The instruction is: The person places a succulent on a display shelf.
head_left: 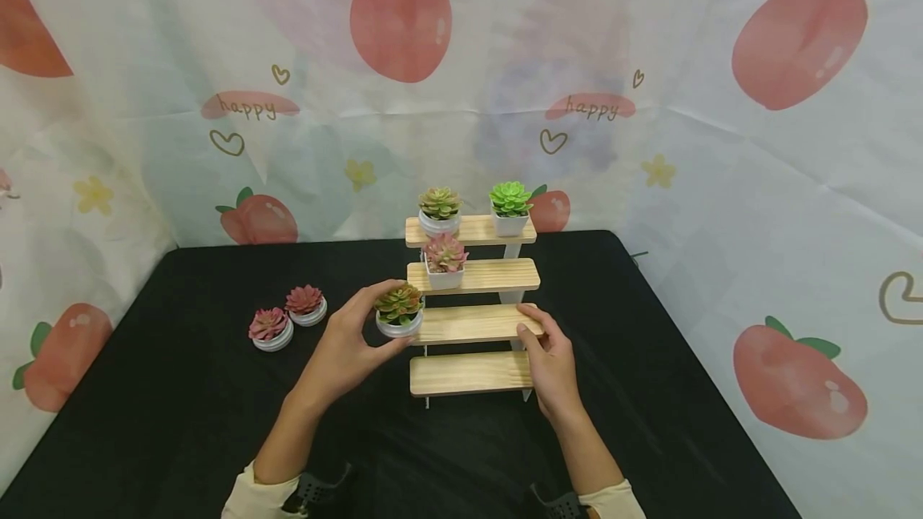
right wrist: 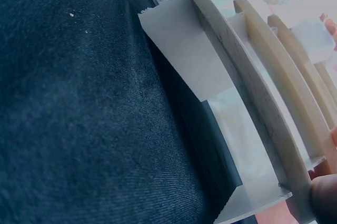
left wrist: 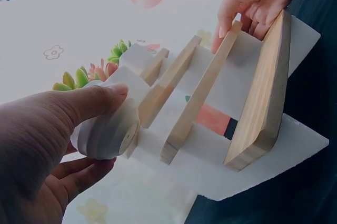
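My left hand (head_left: 348,349) grips a small succulent (head_left: 400,309) with green and reddish leaves, in a round white pot (left wrist: 97,132), between thumb and fingers. It hangs at the left end of the third board down of a four-tier wooden plant stand (head_left: 469,375). At the other end, my right hand (head_left: 555,363) holds that board's right edge. A green-brown succulent (head_left: 440,207) and a bright green one (head_left: 510,200) stand on the top tier. On the second tier, towards the left, sits a pink succulent (head_left: 445,255) in a square white pot.
Two pink-red succulents, a nearer one (head_left: 269,325) and a farther one (head_left: 306,301), stand in round white pots on the black tablecloth (head_left: 180,407), left of the stand. A fruit-printed curtain (head_left: 461,126) hangs behind the table.
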Demonstrator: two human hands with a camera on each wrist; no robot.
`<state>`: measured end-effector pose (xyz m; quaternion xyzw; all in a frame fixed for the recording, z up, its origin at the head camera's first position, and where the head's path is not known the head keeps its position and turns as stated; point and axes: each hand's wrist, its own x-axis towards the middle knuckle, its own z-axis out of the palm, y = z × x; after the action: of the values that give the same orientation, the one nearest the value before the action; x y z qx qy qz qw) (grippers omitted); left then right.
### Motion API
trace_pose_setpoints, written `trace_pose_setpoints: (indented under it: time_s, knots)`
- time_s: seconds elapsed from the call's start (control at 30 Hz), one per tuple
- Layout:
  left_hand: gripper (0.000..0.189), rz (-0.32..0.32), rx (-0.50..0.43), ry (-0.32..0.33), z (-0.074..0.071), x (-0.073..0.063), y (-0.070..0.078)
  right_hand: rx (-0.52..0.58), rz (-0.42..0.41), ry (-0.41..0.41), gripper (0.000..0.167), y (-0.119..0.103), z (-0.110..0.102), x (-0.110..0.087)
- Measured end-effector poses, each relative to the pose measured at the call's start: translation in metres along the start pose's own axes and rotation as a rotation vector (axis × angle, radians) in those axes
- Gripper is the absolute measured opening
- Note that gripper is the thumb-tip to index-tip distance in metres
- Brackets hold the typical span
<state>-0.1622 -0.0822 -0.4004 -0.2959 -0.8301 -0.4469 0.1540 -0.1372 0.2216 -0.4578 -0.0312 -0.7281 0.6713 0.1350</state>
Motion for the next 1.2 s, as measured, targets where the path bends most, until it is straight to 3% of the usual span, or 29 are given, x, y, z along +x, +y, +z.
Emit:
trace_pose_setpoints:
  time_s: [0.7, 1.2]
  knots:
    - [0.081, -0.01, -0.005, -0.038, 0.011, 0.007, 0.012, 0.016, -0.013, -0.013, 0.035, 0.0, -0.001, 0.0]
    - [0.08, 0.037, -0.023, -0.055, 0.02, 0.013, 0.018, 0.022, -0.014, -0.016, 0.035, -0.001, -0.001, 0.0]
